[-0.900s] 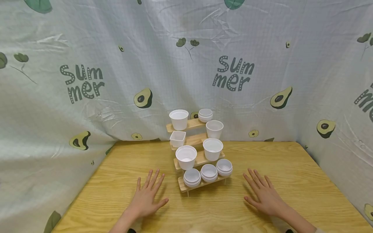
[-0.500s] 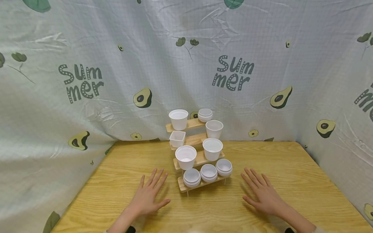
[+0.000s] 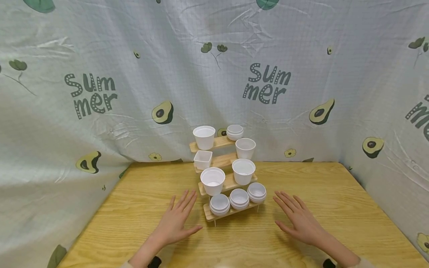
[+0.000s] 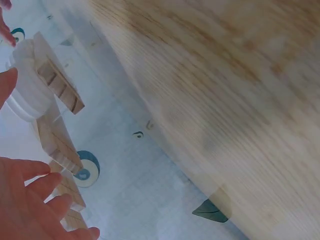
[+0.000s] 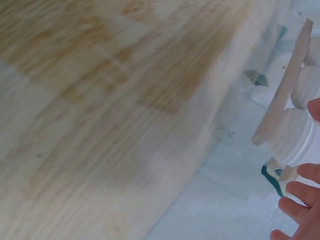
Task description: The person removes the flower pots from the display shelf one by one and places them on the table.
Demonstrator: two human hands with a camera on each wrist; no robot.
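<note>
A stepped wooden stand [image 3: 208, 213] with several tiers holds white pots in the head view. Three low round pots [image 3: 239, 198] line its bottom tier; two taller round pots [image 3: 213, 181] are on the tier above. A square pot [image 3: 203, 160] and a round pot [image 3: 245, 148] share the tier behind, and a tall pot [image 3: 204, 137] and a low pot [image 3: 235, 132] top the stand. My left hand [image 3: 174, 223], fingers spread, is left of the stand and apart from it. To its right, my right hand [image 3: 301, 223] also has straight fingers and holds nothing.
The stand is on a wood-grain table [image 3: 140, 193]. Behind and along both sides hangs a pale curtain [image 3: 130, 85] printed with avocados and lettering. A black band [image 3: 155, 262] shows at the left wrist, another [image 3: 329, 263] at the right.
Both hands have drifted inward a little, the left to the right and the right to the left. The head view has shifted slightly. Stand and pots keep their arrangement.
</note>
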